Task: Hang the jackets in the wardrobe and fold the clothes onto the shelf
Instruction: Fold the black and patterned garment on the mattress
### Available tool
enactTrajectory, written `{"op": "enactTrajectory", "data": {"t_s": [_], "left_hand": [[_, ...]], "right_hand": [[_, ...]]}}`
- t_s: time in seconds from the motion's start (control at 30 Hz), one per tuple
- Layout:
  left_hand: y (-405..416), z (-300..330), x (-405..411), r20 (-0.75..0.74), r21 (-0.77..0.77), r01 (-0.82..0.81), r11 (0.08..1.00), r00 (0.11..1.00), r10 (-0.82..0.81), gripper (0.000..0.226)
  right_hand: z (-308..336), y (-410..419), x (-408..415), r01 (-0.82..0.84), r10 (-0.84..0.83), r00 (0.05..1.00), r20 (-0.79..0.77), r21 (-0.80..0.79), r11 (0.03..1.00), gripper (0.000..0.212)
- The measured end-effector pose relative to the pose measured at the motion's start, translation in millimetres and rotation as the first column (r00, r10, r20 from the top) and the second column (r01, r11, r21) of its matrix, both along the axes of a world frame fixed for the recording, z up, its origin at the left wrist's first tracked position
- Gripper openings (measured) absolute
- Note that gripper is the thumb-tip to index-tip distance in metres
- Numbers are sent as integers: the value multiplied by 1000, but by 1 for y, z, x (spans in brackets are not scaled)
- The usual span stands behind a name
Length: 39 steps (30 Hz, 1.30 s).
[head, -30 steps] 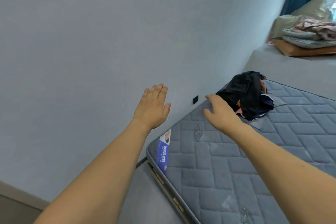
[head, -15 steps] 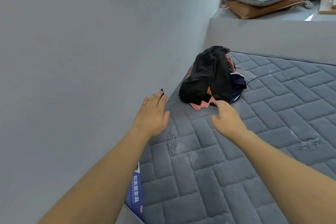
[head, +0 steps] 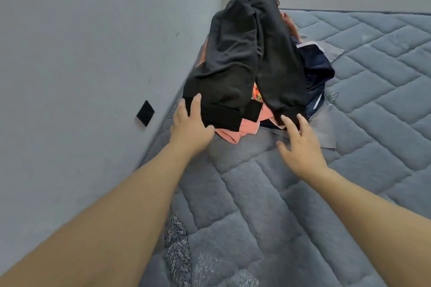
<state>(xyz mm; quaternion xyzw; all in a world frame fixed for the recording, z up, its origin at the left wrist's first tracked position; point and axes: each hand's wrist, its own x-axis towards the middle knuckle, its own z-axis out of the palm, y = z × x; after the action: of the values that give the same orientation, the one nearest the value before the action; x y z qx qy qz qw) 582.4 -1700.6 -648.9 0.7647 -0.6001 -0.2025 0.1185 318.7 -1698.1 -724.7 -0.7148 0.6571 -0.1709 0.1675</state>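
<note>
A heap of clothes lies on the grey quilted mattress (head: pixel 291 193) against the wall. On top is a black jacket (head: pixel 238 53) with ribbed cuffs; under it show a salmon-pink garment (head: pixel 229 134), a dark navy garment (head: pixel 314 70) and a grey cloth (head: pixel 326 128). My left hand (head: pixel 190 127) touches the black jacket's left cuff, thumb under its edge, fingers straight. With spread fingers, my right hand (head: pixel 299 144) reaches the right cuff, its fingertips at the cuff's edge.
A grey wall (head: pixel 81 53) runs along the mattress's left side and bears a small black square plate (head: pixel 145 113). Another wall stands behind the heap. Bare quilted mattress stretches to the right and toward me.
The view has come closer to the heap. Both hands moved forward from the bare mattress to the black jacket's cuffs.
</note>
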Motion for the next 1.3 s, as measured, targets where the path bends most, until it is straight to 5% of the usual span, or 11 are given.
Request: {"op": "enactTrajectory", "data": {"t_s": [0.13, 0.27, 0.4, 0.47, 0.7, 1.3], "left_hand": [[-90, -23, -1, -14, -106, -206, 973, 979, 205, 94], [-97, -73, -35, 142, -405, -68, 912, 980, 136, 56], [-55, -94, -72, -272, -462, -197, 864, 959, 74, 47], [-34, -102, -82, -352, -412, -224, 883, 933, 73, 48], [-8, -146, -89, 57, -333, 0, 943, 998, 20, 57], [-11, -166, -90, 164, -399, 45, 916, 986, 23, 59]], "right_hand": [[-57, -54, -18, -38, 28, 979, -204, -42, 998, 56], [-101, -62, -22, -26, -21, 985, -173, -264, 964, 54], [-104, -68, -27, -9, -44, 987, -154, -329, 944, 48], [-103, -65, -26, -8, -46, 986, -159, -324, 946, 45], [-108, -63, -29, 17, -59, 992, -115, -340, 940, 33], [-79, -40, -32, -53, 85, 994, 69, -378, 924, 13]]}}
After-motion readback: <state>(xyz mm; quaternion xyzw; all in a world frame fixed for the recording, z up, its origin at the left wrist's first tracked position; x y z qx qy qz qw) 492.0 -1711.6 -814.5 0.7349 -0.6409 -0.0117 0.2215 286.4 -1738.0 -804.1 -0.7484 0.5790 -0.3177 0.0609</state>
